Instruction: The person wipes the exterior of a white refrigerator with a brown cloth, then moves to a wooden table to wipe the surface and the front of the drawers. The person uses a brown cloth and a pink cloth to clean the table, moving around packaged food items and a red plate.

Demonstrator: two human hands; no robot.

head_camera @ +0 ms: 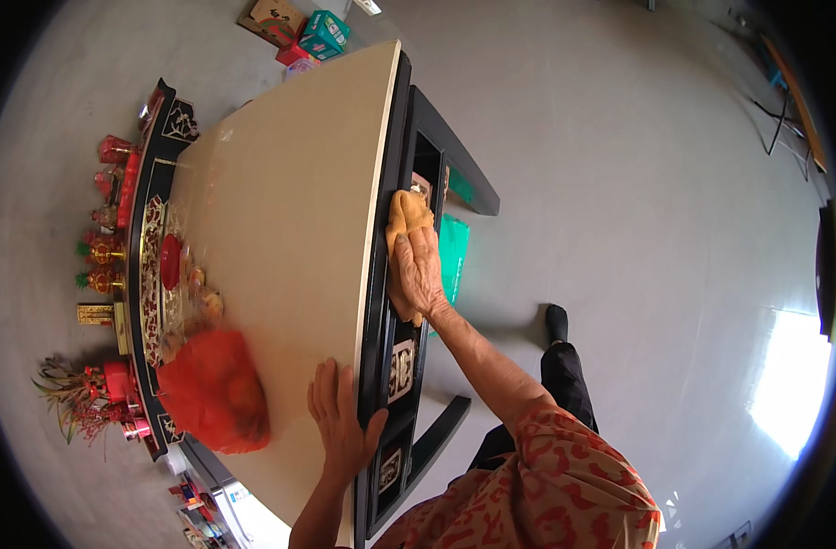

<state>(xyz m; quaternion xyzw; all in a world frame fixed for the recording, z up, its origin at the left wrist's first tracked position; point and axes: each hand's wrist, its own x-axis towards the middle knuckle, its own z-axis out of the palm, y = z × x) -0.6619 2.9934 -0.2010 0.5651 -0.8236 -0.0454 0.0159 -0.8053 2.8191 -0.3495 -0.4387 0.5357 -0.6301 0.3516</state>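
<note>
My right hand [420, 269] presses a folded orange-tan cloth [408, 209] against the black carved front edge [384, 274] of an altar table. The cloth reaches past my fingertips and below my palm. My left hand [337, 418] rests on the cream tabletop [288, 192] near that edge, fingers spread and thumb over the black rim. Left of it on the top sits a red plastic bag [219, 391], its contents only dimly seen. Gilt carved panels [401, 369] are set in the front below the edge.
Behind the tabletop, a raised black altar shelf [138, 274] carries red and gold ornaments [104, 250] and a plant [65, 391]. A red dish [170, 262] lies before it. A green box [454, 257] is under the table. Cartons [325, 34] stand beyond its far end. Table legs [469, 165] jut out.
</note>
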